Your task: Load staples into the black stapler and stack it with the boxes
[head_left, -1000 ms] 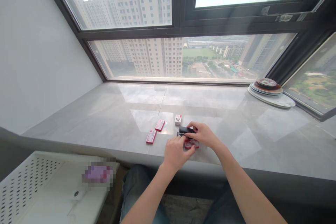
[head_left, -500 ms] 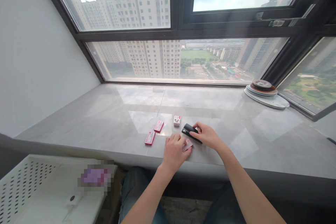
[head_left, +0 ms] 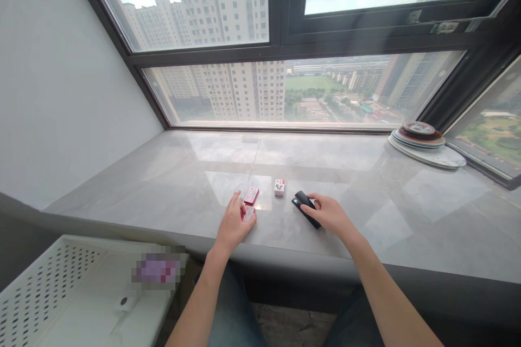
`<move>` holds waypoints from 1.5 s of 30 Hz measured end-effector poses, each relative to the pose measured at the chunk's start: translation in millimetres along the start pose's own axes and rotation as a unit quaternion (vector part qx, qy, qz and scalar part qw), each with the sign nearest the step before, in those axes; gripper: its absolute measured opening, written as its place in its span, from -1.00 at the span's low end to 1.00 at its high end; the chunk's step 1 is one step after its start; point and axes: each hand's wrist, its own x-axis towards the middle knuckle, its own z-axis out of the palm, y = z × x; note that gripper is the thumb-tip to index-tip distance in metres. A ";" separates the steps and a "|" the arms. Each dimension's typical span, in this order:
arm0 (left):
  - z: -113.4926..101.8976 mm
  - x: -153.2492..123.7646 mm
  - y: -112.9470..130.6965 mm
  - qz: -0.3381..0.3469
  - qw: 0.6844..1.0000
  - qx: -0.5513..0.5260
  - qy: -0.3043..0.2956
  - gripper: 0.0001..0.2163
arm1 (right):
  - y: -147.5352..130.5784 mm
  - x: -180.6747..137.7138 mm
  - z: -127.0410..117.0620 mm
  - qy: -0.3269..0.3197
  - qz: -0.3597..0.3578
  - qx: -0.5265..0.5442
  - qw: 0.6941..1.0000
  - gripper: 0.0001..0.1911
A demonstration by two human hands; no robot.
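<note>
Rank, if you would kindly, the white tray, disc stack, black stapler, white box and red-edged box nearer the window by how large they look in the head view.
1. White tray
2. Disc stack
3. Black stapler
White box and red-edged box: too alike to rank.

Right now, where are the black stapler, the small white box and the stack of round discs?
Black stapler [head_left: 303, 198]: head view, upper arm.
Small white box [head_left: 279, 187]: head view, printed face.
Stack of round discs [head_left: 421, 143]: head view, layered front edge.
</note>
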 end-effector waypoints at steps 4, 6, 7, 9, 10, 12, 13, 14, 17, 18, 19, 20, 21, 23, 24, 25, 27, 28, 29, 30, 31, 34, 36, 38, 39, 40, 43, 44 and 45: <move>15.8 -0.1 11.7 0.016 1.000 -0.004 -0.021 -0.41 | -3.3 -4.6 -0.2 0.011 0.002 0.001 1.000 -0.60; 25.4 2.0 21.9 0.031 0.999 0.009 -0.028 -0.37 | -4.1 -5.0 2.0 0.016 0.005 0.001 1.000 -0.60; 30.7 4.2 27.5 0.035 0.999 0.014 -0.031 -0.37 | -4.2 -4.6 4.0 0.017 0.007 0.003 1.000 -0.59; 42.3 11.0 39.6 0.042 0.998 0.017 -0.035 -0.37 | -4.1 -3.1 10.0 0.018 0.018 0.011 1.000 -0.57; 48.3 15.2 46.0 0.047 0.998 0.016 -0.037 -0.37 | -4.1 -2.3 13.6 0.021 0.026 0.019 0.999 -0.55; 59.6 23.5 58.9 0.064 0.997 0.014 -0.045 -0.38 | -4.3 -1.4 20.7 0.036 0.044 0.039 0.998 -0.51; 64.3 26.8 64.9 0.073 0.996 0.015 -0.048 -0.40 | -4.6 -1.6 23.7 0.047 0.050 0.050 0.996 -0.49; 68.2 29.0 70.4 0.080 0.995 0.018 -0.047 -0.42 | -4.9 -2.4 26.0 0.055 0.053 0.062 0.995 -0.49; 73.7 26.0 81.8 0.089 0.995 0.022 -0.036 -0.52 | -6.7 -8.1 29.9 0.048 0.039 0.116 0.991 -0.51; 73.6 21.6 83.8 0.089 0.995 0.022 -0.032 -0.54 | -8.0 -10.9 31.2 0.036 0.029 0.138 0.989 -0.51; 72.5 16.0 84.8 0.090 0.995 0.021 -0.030 -0.56 | -9.9 -13.7 33.3 0.022 0.020 0.157 0.987 -0.50; 70.5 9.8 85.0 0.090 0.995 0.020 -0.028 -0.56 | -12.8 -16.3 36.4 0.006 0.009 0.172 0.985 -0.50; 67.8 3.6 84.0 0.090 0.995 0.020 -0.027 -0.57 | -16.6 -18.5 40.8 -0.010 -0.002 0.183 0.983 -0.49; 59.9 -6.3 78.2 0.084 0.996 0.021 -0.024 -0.57 | -27.7 -20.4 53.5 -0.034 -0.025 0.196 0.980 -0.48; 54.8 -9.0 72.8 0.080 0.996 0.022 -0.022 -0.57 | -34.9 -19.8 61.4 -0.040 -0.034 0.199 0.979 -0.48; 48.9 -9.9 65.4 0.077 0.997 0.024 -0.021 -0.57 | -43.1 -18.2 70.1 -0.044 -0.040 0.201 0.978 -0.48; 35.1 -6.4 44.3 0.075 0.997 0.030 -0.020 -0.58 | -62.0 -11.4 88.4 -0.056 -0.044 0.199 0.977 -0.49; 27.6 -2.6 31.2 0.077 0.996 0.034 -0.021 -0.59 | -72.4 -6.4 97.6 -0.064 -0.045 0.196 0.977 -0.49; 20.0 2.1 16.8 0.080 0.996 0.039 -0.023 -0.60 | -83.1 -0.6 106.5 -0.072 -0.049 0.194 0.977 -0.49; 12.5 7.5 1.9 0.082 0.995 0.045 -0.024 -0.60 | -93.7 6.1 114.9 -0.080 -0.054 0.192 0.977 -0.49; 5.4 13.2 -13.0 0.082 0.995 0.053 -0.026 -0.60 | -104.1 13.3 122.9 -0.087 -0.060 0.189 0.976 -0.49; -11.7 30.3 -51.9 0.077 0.994 0.077 -0.020 -0.60 | -130.1 35.9 142.5 -0.114 -0.070 0.172 0.976 -0.50; -18.5 39.8 -69.2 0.073 0.993 0.089 -0.013 -0.60 | -140.6 48.7 152.2 -0.124 -0.072 0.164 0.976 -0.52; -21.7 46.2 -78.6 0.071 0.993 0.094 -0.010 -0.60 | -145.7 57.4 159.8 -0.123 -0.070 0.160 0.977 -0.54; -22.3 48.0 -80.7 0.070 0.993 0.094 -0.011 -0.60 | -146.8 60.0 162.9 -0.120 -0.067 0.157 0.978 -0.55; -22.4 48.8 -81.3 0.066 0.993 0.095 -0.013 -0.60 | -147.4 61.5 165.6 -0.115 -0.062 0.153 0.979 -0.55; -23.6 46.5 -76.3 0.036 0.993 0.109 -0.013 -0.59 | -148.6 62.3 170.0 -0.092 -0.044 0.146 0.984 -0.51; -25.2 44.7 -72.7 0.025 0.992 0.119 -0.010 -0.58 | -149.2 62.1 169.8 -0.076 -0.038 0.141 0.986 -0.48; -27.5 42.5 -68.2 0.019 0.991 0.131 -0.003 -0.58 | -149.4 62.3 168.3 -0.059 -0.037 0.129 0.989 -0.45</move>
